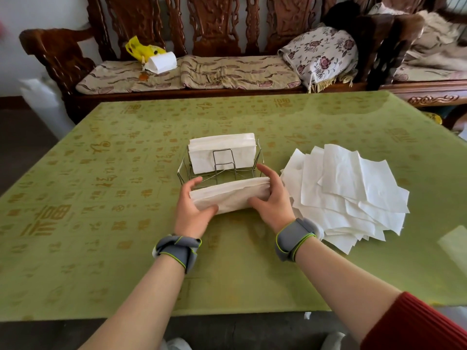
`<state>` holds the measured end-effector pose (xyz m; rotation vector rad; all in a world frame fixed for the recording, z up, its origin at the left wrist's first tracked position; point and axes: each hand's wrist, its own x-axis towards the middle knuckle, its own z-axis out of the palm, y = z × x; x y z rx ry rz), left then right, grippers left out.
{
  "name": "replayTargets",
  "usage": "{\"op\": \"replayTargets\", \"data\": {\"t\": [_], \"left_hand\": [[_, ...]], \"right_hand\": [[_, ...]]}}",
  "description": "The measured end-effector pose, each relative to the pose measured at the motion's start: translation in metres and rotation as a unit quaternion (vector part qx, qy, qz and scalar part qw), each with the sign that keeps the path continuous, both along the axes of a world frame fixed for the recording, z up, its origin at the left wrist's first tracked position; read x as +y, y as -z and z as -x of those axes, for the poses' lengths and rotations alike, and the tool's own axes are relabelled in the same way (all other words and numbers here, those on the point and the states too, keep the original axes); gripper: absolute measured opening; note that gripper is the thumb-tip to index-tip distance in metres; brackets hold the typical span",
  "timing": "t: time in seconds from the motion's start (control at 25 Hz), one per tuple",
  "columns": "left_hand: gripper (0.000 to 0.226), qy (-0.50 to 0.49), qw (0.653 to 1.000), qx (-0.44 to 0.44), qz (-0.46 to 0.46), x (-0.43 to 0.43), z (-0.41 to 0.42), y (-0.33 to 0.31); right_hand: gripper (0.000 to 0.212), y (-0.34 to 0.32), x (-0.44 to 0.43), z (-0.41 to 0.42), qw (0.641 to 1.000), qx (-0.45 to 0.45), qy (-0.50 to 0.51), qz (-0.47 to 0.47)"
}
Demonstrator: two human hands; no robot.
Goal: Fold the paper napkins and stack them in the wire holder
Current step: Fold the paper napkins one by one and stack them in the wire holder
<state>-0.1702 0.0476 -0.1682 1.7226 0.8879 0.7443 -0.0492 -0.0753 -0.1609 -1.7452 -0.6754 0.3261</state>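
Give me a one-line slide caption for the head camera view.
Left hand and right hand hold folded napkins before the wire holder, loose napkins piled beside it.

A green, gold-patterned cloth covers the near table. Along its far side stands a dark carved wooden bench with patterned seat cushions, a floral pillow at right and a yellow bag at left. A white wall rises behind, and dark floor lies at left.
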Motion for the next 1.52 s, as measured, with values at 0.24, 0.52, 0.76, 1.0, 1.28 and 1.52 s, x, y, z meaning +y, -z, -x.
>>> {"op": "replayTargets", "data": {"t": [0.24, 0.52, 0.76, 1.0, 1.28, 1.52], "left_hand": [[0.04, 0.007, 0.998, -0.051, -0.041, 0.001, -0.002, -0.005], [0.032, -0.02, 0.997, -0.036, -0.058, 0.005, 0.001, -0.005], [0.026, -0.007, 0.996, 0.034, -0.083, 0.008, 0.001, -0.003], [0.016, -0.041, 0.989, 0.008, -0.144, 0.041, -0.023, -0.057], [0.006, -0.016, 0.993, 0.101, 0.066, 0.087, -0.061, -0.077], [0.027, -0.026, 0.998, -0.044, 0.035, 0.098, -0.071, -0.073]], "right_hand": [[0.076, -0.003, 0.004, -0.001, 0.999, -0.014, 0.014, -0.037], [0.055, 0.001, 0.006, -0.009, 0.998, 0.006, 0.023, -0.06], [0.052, -0.001, 0.004, -0.006, 0.997, -0.032, 0.02, 0.067], [0.029, -0.05, 0.032, -0.033, 0.986, -0.159, 0.037, 0.033], [0.024, -0.077, 0.081, -0.088, 0.931, -0.233, -0.022, 0.279], [0.016, -0.061, 0.094, -0.093, 0.98, -0.145, 0.035, 0.13]]}}
